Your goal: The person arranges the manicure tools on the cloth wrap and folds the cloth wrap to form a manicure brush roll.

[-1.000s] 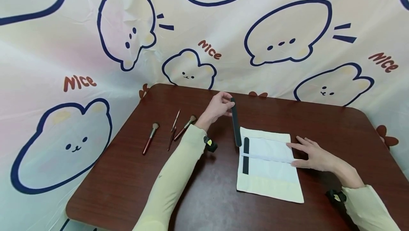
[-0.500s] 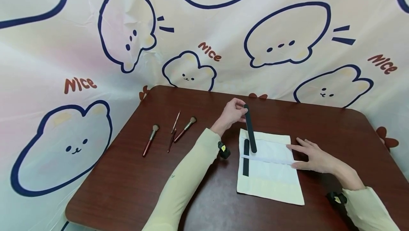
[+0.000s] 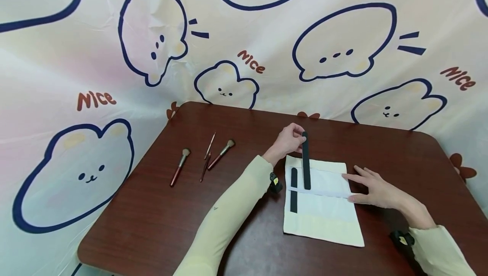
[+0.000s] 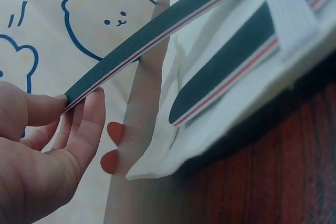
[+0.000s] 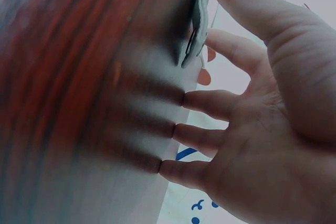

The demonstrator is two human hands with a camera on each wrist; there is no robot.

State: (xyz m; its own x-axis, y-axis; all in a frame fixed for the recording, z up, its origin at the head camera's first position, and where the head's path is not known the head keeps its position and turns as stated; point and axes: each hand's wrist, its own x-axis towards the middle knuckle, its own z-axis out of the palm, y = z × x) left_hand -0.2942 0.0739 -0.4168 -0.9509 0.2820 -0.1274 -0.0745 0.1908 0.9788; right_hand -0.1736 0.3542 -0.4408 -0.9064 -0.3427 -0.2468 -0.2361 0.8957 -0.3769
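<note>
My left hand (image 3: pixel 287 141) pinches the far end of a dark nail file (image 3: pixel 306 161) between thumb and fingers; a red line runs along its edge in the left wrist view. The file slants down over a white cloth holder (image 3: pixel 324 234), its lower end at the white elastic band (image 3: pixel 329 193); whether it is under the band I cannot tell. A second nail file (image 3: pixel 293 203) lies under the band at the holder's left side. My right hand (image 3: pixel 377 190) has its fingers spread. Its thumb and index finger touch the holder's right edge, and the other fingertips (image 5: pixel 181 129) rest on the table.
Left on the brown table (image 3: pixel 129 225) lie two makeup brushes, a left one (image 3: pixel 179 168) and a right one (image 3: pixel 221 155), with two thin tools between them, one pale (image 3: pixel 209 144) and one dark (image 3: pixel 205 168). A printed curtain (image 3: pixel 267 30) hangs behind the table.
My left hand has carried the nail file to the right and slightly nearer, from beside the holder to over it, its lower end now at the band. The right hand stays put.
</note>
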